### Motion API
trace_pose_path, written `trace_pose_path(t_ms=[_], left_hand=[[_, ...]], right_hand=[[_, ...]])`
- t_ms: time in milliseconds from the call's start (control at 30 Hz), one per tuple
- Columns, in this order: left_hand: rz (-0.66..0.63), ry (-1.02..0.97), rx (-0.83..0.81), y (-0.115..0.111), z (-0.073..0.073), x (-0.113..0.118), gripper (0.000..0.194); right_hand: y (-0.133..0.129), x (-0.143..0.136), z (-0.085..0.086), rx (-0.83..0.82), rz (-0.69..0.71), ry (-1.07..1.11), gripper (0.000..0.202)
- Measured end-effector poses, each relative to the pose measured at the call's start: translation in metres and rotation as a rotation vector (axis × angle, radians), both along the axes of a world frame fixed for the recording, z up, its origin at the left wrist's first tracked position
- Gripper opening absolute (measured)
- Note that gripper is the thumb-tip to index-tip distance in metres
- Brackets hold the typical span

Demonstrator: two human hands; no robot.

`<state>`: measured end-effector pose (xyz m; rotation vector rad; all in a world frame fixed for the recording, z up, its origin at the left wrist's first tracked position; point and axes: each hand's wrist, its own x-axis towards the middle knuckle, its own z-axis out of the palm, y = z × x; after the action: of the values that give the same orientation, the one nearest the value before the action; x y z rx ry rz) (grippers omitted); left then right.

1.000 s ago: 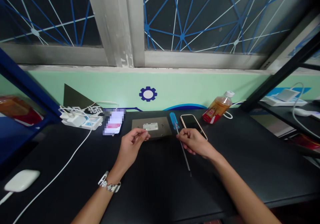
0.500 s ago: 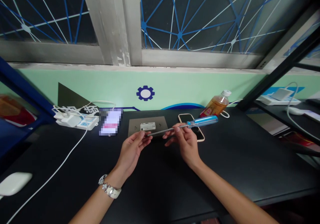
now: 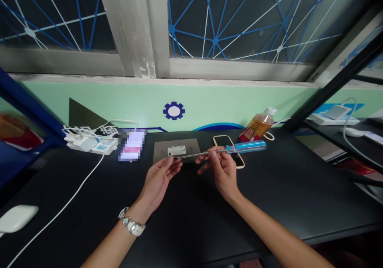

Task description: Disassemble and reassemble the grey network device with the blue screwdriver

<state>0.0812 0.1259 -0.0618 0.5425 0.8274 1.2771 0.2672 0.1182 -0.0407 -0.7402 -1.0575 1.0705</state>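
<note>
A screwdriver (image 3: 247,146) with a clear blue handle and a thin metal shaft lies almost level over the desk, its handle pointing right. My right hand (image 3: 223,168) pinches the shaft just left of the handle, with the other fingers loosely curled. At the shaft's left end, the thumb and fingers of my left hand (image 3: 160,176) are closed in a pinch. Something small and dark shows there, too small to name. Behind the hands is a flat grey-brown box (image 3: 160,146) with a white label (image 3: 176,150) on top.
A phone in a pale case (image 3: 223,140) lies behind my right hand, near a tilted drink bottle (image 3: 257,126). To the left are a lit phone (image 3: 133,144), a white power strip (image 3: 103,146) and a cable (image 3: 67,206) across the black desk (image 3: 179,228). A white object (image 3: 19,219) sits at far left.
The screwdriver's handle has swung slightly down and to the right, leaving the shaft more level. Both hands stay in nearly the same place.
</note>
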Motion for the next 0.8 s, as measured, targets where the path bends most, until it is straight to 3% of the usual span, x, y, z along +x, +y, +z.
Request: trace_pose_path(t_ms=[333,600,800], left_hand=[[0.035,-0.035,-0.016,0.001,-0.006,-0.002,0.022],[0.068,-0.159,-0.147,0.000,-0.008,0.003,0.009],[0.036,-0.132,-0.097,-0.002,-0.008,0.005,0.012]], right_hand=[[0.003,0.003,-0.009,0.049,0.040,-0.131,0.021],[-0.005,0.001,0.001,0.153,-0.005,-0.309,0.021],[-0.005,0.003,0.004,0.165,0.000,-0.303,0.019]])
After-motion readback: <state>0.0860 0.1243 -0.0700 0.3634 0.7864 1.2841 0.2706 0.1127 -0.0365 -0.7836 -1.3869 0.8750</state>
